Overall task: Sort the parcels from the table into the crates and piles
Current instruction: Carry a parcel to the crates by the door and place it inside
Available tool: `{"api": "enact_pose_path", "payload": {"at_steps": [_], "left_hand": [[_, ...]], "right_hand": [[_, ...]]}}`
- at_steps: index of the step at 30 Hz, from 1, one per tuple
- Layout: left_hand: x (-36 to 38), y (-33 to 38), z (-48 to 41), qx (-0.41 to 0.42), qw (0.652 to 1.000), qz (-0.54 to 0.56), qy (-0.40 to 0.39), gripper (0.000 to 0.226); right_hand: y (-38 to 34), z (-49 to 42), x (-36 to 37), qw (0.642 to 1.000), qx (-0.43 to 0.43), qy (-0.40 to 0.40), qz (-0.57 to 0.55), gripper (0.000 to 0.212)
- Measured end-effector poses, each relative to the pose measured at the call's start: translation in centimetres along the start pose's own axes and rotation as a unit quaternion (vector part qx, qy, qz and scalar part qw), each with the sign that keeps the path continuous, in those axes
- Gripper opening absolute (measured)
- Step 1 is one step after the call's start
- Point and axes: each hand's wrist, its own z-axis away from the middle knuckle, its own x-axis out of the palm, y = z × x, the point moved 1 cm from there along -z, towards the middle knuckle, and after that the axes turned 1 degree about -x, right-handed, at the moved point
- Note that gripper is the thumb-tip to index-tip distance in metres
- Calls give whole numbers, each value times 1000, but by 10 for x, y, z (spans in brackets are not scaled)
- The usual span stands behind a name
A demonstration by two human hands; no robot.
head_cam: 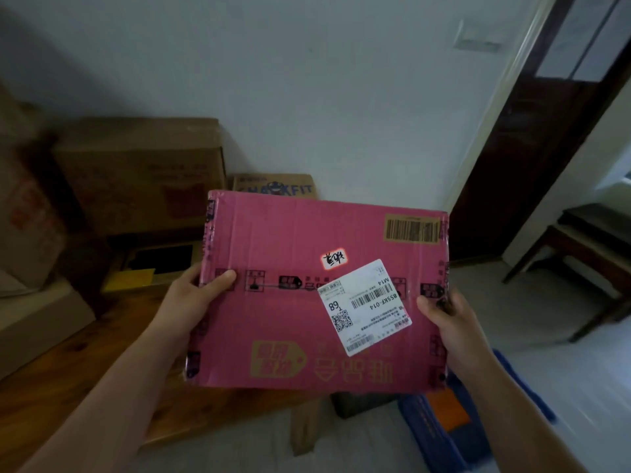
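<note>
Fingers [222, 278] of left hand [191, 298], right hand [447, 319] grip pink parcel [307, 254] sides; parcel hides table [68, 370] corner; cartons [143, 172] behind, blue crate [433, 435] below.

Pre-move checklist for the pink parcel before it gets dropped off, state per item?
1. Left hand grips the parcel by its edge: ok.
2. Right hand grips the opposite edge: ok.
3. Parcel lifted off the table: ok.
4. Label faces the camera: ok, though rotated.
5. Room in the blue crate below: cannot tell, mostly hidden.
</note>
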Motion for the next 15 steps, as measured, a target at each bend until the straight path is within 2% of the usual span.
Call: {"api": "enact_pose_path", "payload": {"at_steps": [2, 6, 11, 15], "left_hand": [[31, -1, -6, -3, 1000, -6, -3, 54], [92, -1, -20, 1, 1000, -3, -13, 31], [153, 4, -50, 7, 999, -34, -31, 27], [211, 0, -93, 5, 996, -59, -60, 25]], "right_hand": [[-3, -12, -27, 1000, 2, 8, 4, 54], [-6, -36, -78, 999, 5, 31, 5, 44], [7, -64, -119, 996, 13, 77, -34, 43], [22, -101, -154, 991, 24, 122, -52, 30]]}}
